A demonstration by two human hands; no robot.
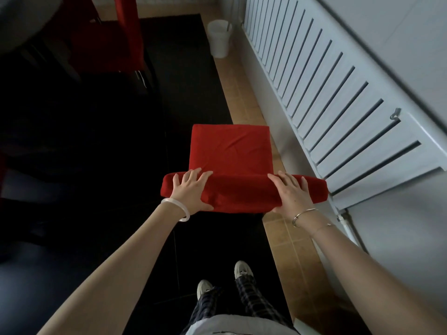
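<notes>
Fingers (193, 176) of the left hand (191, 192) fan out wide across the top of the red chair (229, 151), and the thumb wraps round the near edge of the backrest, so that's a proper grip! Over on the other side the right hand (292, 193) mirrors it: fingers spread and laid over the padded top, thumb hooked underneath. The hands sit well apart, one toward each end of the backrest. The chair itself stands right in front of the person, seat pointing away, straddling the line where the dark floor (198, 97) meets the tan tile strip (242, 93). Just to its right runs the white slatted radiator cover (338, 105). Farther off, a white bucket (219, 39) sits on the tan tiles, and a second red chair (127, 32) stands at the upper left.
</notes>
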